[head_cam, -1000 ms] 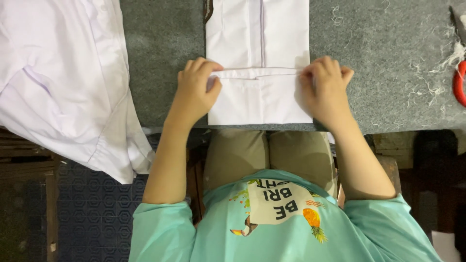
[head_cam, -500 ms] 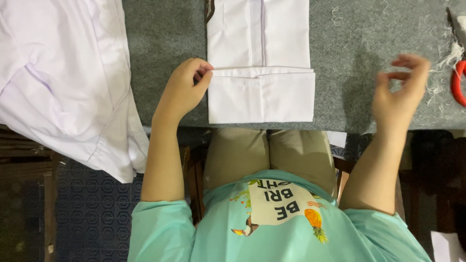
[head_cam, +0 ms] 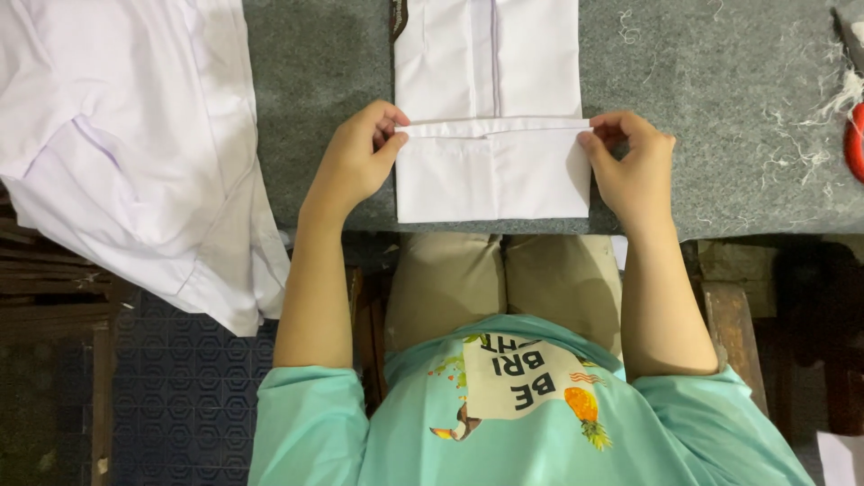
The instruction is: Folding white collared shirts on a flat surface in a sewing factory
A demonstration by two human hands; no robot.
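Head view looks straight down on a grey felt-covered counter [head_cam: 720, 135] whose near edge runs just above the person's knees. A folded white shirt [head_cam: 490, 108] lies in the middle of it, its lower part turned up into a flap whose top fold line runs level from side to side; the flap's bottom edge sits close to the counter's near edge. The left hand [head_cam: 355, 162] pinches the left end of that fold line, its grip closed on the cloth between thumb and fingers. The right hand [head_cam: 634, 166] does the same at the right end, its grip likewise clamped on the fold's corner. Both hands stay outside the shirt's side edges, so the flap lies flat and uncovered between them. To the left, apart from the folded shirt, a second white garment [head_cam: 126, 153] is spread loosely and hangs over the counter's near edge. Between it and the left hand lies a strip of bare grey felt. To the right of the right hand the felt is open up to a scatter of white thread scraps [head_cam: 805, 126], beyond which red-handled scissors [head_cam: 853, 135] are cut off by the right border.
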